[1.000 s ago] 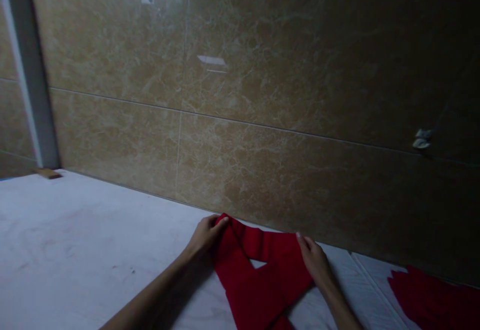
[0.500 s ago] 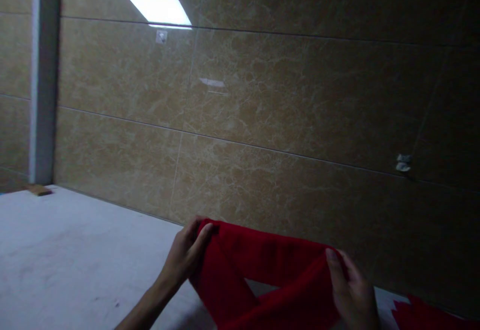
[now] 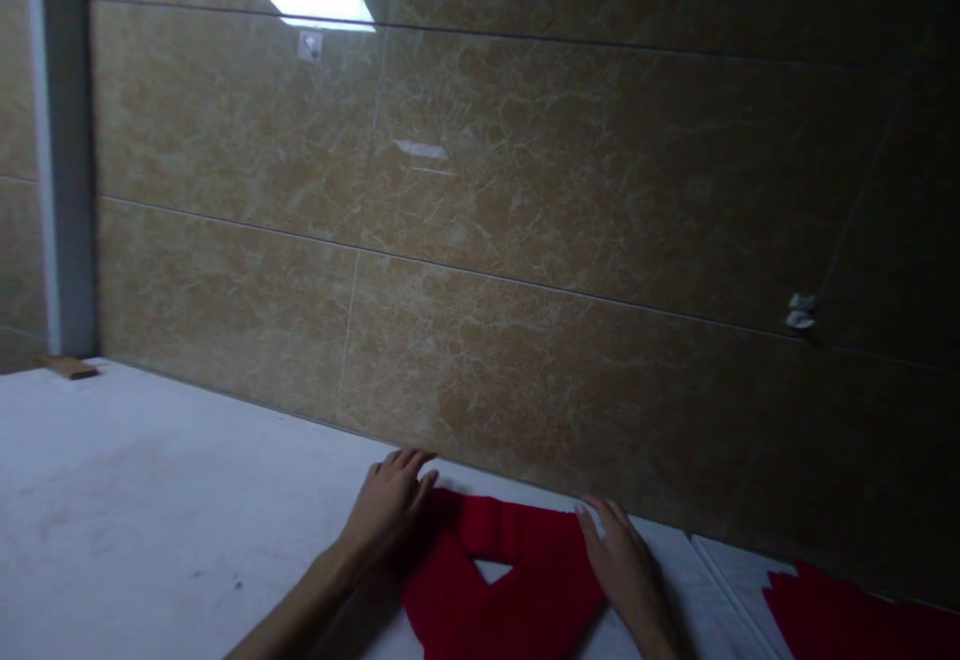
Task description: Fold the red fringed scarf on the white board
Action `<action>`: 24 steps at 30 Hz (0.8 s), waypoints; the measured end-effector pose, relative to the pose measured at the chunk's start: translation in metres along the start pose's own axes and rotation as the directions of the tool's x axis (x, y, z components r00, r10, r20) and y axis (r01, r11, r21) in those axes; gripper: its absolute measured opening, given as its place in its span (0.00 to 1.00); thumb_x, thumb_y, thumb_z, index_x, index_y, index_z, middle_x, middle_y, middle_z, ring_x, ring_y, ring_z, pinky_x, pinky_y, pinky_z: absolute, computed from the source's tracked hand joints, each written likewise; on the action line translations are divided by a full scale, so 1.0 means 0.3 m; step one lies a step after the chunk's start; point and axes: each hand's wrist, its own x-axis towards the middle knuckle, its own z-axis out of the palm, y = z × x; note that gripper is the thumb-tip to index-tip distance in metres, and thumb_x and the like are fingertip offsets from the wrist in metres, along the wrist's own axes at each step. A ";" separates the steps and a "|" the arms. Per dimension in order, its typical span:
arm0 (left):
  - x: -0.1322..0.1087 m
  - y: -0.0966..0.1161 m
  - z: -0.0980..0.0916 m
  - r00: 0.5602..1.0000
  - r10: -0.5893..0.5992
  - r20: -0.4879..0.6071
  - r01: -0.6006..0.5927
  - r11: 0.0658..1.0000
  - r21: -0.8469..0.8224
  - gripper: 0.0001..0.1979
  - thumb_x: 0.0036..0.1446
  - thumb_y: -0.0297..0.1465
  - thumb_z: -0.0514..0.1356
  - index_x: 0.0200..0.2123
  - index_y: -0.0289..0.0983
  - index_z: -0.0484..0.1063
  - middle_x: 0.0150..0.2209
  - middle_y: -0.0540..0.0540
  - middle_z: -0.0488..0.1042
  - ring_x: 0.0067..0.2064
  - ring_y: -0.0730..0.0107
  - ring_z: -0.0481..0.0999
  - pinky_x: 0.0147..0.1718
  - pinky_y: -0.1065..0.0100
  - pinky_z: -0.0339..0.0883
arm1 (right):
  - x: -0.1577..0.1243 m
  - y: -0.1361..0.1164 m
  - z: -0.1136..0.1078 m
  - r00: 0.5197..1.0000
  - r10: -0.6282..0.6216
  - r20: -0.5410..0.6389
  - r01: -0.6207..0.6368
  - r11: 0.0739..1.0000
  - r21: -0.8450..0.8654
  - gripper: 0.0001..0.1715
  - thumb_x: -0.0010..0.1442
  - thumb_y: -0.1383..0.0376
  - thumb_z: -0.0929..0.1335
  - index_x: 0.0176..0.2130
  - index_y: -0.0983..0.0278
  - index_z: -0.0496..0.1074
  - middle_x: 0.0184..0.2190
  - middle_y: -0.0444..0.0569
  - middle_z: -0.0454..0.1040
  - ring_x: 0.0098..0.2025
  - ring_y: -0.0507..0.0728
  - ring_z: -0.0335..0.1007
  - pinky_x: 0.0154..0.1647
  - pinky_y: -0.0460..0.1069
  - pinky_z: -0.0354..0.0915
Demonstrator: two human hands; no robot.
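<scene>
A red cloth band (image 3: 540,590) lies on the white table surface at the bottom middle, its two sides crossing over a small gap where the white shows. At its upper left corner rests my left hand (image 3: 394,500), fingers bent and apart from the thumb. My right hand (image 3: 615,550) is at the upper right corner, thumb along the cloth's edge and fingers stretched out. Neither hand is closed round the cloth. The lower end of the band runs out of view.
More red cloth pieces (image 3: 847,615) lie at the lower right. A small brown block (image 3: 71,367) sits at the far left corner of the white table (image 3: 150,480). Behind the table stands a tan marbled wall (image 3: 480,190) with a grey post (image 3: 66,150).
The red cloth has come down from between my hands onto the table. Both hands have loosened their hold, and my right hand has moved left. The view has shifted slightly.
</scene>
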 end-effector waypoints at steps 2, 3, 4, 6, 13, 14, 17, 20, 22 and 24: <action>-0.013 0.031 0.013 0.982 0.164 0.096 -0.162 0.986 -0.025 0.24 0.72 0.39 0.45 0.65 0.45 0.67 0.67 0.44 0.66 0.71 0.54 0.59 0.68 0.45 0.52 | -0.019 -0.030 0.016 0.983 -0.137 0.126 0.140 0.990 -0.017 0.40 0.66 0.46 0.53 0.60 0.66 0.72 0.66 0.58 0.66 0.68 0.62 0.60 0.71 0.57 0.56; -0.019 0.044 0.023 0.964 0.215 0.158 -0.210 0.977 -0.046 0.24 0.73 0.41 0.44 0.66 0.47 0.66 0.69 0.45 0.62 0.73 0.53 0.54 0.70 0.43 0.47 | -0.030 -0.044 0.027 0.960 -0.187 0.210 0.199 0.979 -0.037 0.39 0.68 0.47 0.53 0.63 0.66 0.69 0.69 0.55 0.60 0.71 0.61 0.54 0.73 0.58 0.50; -0.025 0.053 0.035 0.947 0.240 0.215 -0.232 0.971 -0.061 0.25 0.73 0.43 0.43 0.67 0.48 0.64 0.71 0.46 0.59 0.73 0.52 0.50 0.70 0.40 0.43 | -0.041 -0.056 0.036 0.931 -0.218 0.291 0.246 0.967 -0.064 0.38 0.69 0.48 0.53 0.66 0.65 0.66 0.71 0.53 0.56 0.73 0.60 0.49 0.74 0.60 0.46; -0.033 0.057 0.056 0.923 0.235 0.306 -0.224 0.972 -0.069 0.27 0.73 0.46 0.43 0.69 0.48 0.62 0.72 0.45 0.55 0.74 0.49 0.47 0.70 0.37 0.40 | -0.058 -0.072 0.050 0.887 -0.218 0.406 0.293 0.947 -0.130 0.36 0.72 0.49 0.54 0.68 0.63 0.61 0.72 0.51 0.51 0.74 0.60 0.43 0.75 0.62 0.41; -0.024 0.027 0.087 0.921 0.183 0.344 -0.187 0.982 -0.021 0.28 0.71 0.49 0.46 0.69 0.47 0.61 0.71 0.41 0.54 0.73 0.44 0.48 0.68 0.33 0.38 | -0.054 -0.085 0.045 0.865 -0.132 0.484 0.284 0.924 -0.256 0.35 0.73 0.48 0.53 0.71 0.62 0.56 0.73 0.51 0.47 0.75 0.61 0.38 0.75 0.64 0.38; -0.023 0.028 0.086 0.919 0.179 0.350 -0.186 0.983 -0.013 0.28 0.71 0.49 0.45 0.69 0.47 0.61 0.72 0.41 0.54 0.73 0.45 0.48 0.68 0.33 0.38 | -0.053 -0.097 0.033 0.867 -0.119 0.483 0.271 0.928 -0.256 0.35 0.73 0.49 0.54 0.71 0.62 0.55 0.73 0.51 0.47 0.75 0.61 0.37 0.75 0.66 0.37; -0.024 0.033 0.082 0.908 0.162 0.387 -0.176 0.984 0.001 0.29 0.72 0.49 0.44 0.70 0.46 0.59 0.72 0.43 0.53 0.74 0.47 0.47 0.69 0.35 0.37 | -0.076 -0.171 -0.031 0.916 -0.117 0.383 0.220 0.946 -0.237 0.30 0.72 0.56 0.60 0.68 0.63 0.62 0.71 0.55 0.56 0.74 0.64 0.45 0.74 0.67 0.41; -0.027 0.030 0.082 0.908 0.166 0.386 -0.177 0.984 -0.007 0.30 0.72 0.49 0.43 0.70 0.46 0.59 0.72 0.42 0.53 0.74 0.47 0.48 0.69 0.36 0.38 | -0.169 -0.259 -0.103 0.905 -0.282 0.319 0.314 0.948 -0.055 0.14 0.69 0.64 0.63 0.48 0.61 0.75 0.52 0.52 0.76 0.56 0.60 0.70 0.60 0.55 0.64; -0.027 0.023 0.087 0.913 0.186 0.362 -0.189 0.982 -0.026 0.30 0.72 0.50 0.43 0.69 0.45 0.61 0.72 0.41 0.54 0.73 0.46 0.48 0.69 0.35 0.38 | -0.270 -0.288 -0.127 0.830 -0.422 0.364 0.424 0.902 0.081 0.07 0.67 0.65 0.66 0.38 0.59 0.74 0.40 0.46 0.77 0.43 0.56 0.74 0.46 0.48 0.68; -0.027 0.015 0.091 0.917 0.201 0.345 -0.201 0.979 -0.037 0.30 0.72 0.49 0.43 0.69 0.45 0.61 0.72 0.40 0.55 0.73 0.45 0.49 0.68 0.34 0.38 | -0.385 -0.281 -0.131 0.797 -0.479 0.369 0.476 0.873 0.106 0.04 0.64 0.65 0.69 0.36 0.56 0.74 0.36 0.44 0.76 0.38 0.55 0.74 0.39 0.46 0.68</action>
